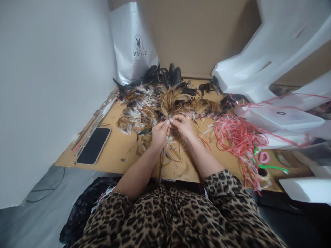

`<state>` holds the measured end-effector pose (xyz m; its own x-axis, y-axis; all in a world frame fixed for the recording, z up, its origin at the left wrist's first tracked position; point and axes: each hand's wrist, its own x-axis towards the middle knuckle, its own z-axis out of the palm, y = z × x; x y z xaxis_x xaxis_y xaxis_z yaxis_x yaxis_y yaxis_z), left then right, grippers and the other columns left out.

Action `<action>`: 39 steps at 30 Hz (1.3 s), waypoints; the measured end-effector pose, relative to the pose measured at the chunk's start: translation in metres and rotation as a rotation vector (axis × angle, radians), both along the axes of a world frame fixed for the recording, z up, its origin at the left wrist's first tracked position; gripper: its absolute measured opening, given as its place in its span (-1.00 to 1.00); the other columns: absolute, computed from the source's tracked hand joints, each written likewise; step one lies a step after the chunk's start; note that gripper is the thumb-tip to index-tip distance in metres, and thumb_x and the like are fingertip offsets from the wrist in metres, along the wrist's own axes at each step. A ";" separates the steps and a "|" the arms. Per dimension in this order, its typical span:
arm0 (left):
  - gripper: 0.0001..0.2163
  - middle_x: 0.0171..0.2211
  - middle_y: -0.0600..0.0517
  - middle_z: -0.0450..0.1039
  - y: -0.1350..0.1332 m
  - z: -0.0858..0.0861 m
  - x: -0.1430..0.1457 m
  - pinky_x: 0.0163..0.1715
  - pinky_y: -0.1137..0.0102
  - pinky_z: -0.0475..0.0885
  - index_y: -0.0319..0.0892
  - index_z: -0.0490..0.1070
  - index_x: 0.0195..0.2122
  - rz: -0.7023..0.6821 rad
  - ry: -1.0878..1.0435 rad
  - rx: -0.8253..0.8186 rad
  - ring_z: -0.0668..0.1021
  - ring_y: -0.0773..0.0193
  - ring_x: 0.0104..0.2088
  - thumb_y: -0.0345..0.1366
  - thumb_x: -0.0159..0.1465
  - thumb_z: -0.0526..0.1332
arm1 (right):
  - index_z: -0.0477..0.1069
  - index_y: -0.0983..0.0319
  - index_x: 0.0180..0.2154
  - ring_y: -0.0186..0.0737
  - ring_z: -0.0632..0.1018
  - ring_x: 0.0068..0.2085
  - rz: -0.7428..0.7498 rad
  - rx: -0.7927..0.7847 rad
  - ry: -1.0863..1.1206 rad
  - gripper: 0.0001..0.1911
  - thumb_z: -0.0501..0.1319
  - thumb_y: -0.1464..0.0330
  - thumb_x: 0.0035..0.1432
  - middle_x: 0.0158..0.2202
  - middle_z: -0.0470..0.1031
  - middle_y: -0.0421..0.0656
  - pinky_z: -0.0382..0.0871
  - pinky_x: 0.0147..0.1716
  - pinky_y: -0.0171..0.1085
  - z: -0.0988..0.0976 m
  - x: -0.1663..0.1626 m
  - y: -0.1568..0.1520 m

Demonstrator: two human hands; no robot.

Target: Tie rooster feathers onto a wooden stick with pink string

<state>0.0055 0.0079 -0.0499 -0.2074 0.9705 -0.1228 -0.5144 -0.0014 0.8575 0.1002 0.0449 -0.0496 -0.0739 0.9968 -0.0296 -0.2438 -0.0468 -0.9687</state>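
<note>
A big heap of feathers [165, 100], black, brown and white, covers the back half of a low wooden board [116, 158]. My left hand [159, 132] is closed around a thin bunch of long feathers whose stems hang down toward my lap. Right beside it, my right hand [182, 124] pinches the top of the same bunch, fingertips touching the left thumb. Both hands sit at the near edge of the heap. My sleeves and lap are in leopard print.
A black phone [94, 145] lies face down at the board's left. Tangled red plastic strips [238, 137] pile up on the right, by a pink ring [263, 157] and green strips. A white PPGZ bag [134, 44] stands behind. White foam blocks [271, 48] and a lidded box [281, 119] crowd the right.
</note>
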 end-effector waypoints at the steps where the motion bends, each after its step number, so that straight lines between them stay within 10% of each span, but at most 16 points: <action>1: -0.73 -0.67 0.12 0.29 0.000 0.000 -0.001 -0.72 0.56 0.07 -0.29 0.41 -0.59 -0.001 0.006 0.004 0.24 0.55 -0.70 -0.17 -0.01 0.35 | 0.33 0.21 -0.49 -0.43 0.33 -0.59 0.000 -0.005 -0.022 -0.59 0.42 0.13 -0.32 -0.60 0.36 -0.32 0.18 -0.57 -0.40 0.001 0.000 -0.001; 11: -0.74 -0.68 0.12 0.25 0.003 0.009 -0.022 -0.71 0.55 0.03 -0.27 0.38 -0.60 0.035 0.178 0.072 0.20 0.53 -0.70 -0.17 0.06 0.30 | 0.43 0.27 -0.49 -0.41 0.26 -0.57 0.169 0.153 -0.412 -0.68 0.25 0.11 -0.06 -0.61 0.35 -0.27 0.13 -0.51 -0.36 0.020 0.017 -0.030; 27: -0.84 -0.63 0.02 0.26 -0.021 0.058 -0.049 -0.40 0.44 0.24 -0.15 0.40 -0.65 -0.284 1.193 0.391 0.33 0.28 -0.52 -0.35 0.05 0.27 | 0.49 0.17 -0.51 -0.27 0.40 -0.43 0.282 0.778 -1.192 -0.82 0.18 0.33 0.08 -0.49 0.50 -0.18 0.08 -0.42 -0.30 0.101 0.045 -0.047; 32: -0.90 -0.56 0.01 0.23 -0.038 0.091 -0.050 -0.36 0.40 0.27 -0.18 0.37 -0.54 -0.491 1.509 0.595 0.36 0.26 -0.49 -0.46 0.10 0.17 | 0.53 0.12 -0.48 -0.24 0.44 -0.35 0.278 0.836 -1.152 -0.90 0.25 0.31 0.03 -0.41 0.54 -0.22 0.09 -0.39 -0.29 0.117 0.044 -0.031; 39: -0.90 -0.55 0.02 0.24 -0.046 0.120 -0.058 -0.34 0.39 0.30 -0.18 0.41 -0.36 -0.426 1.372 0.701 0.35 0.25 -0.47 -0.42 0.11 0.15 | 0.55 0.19 -0.52 -0.32 0.40 -0.47 0.276 0.672 -0.944 -0.84 0.29 0.26 -0.01 -0.59 0.47 -0.24 0.09 -0.43 -0.32 0.119 0.036 -0.016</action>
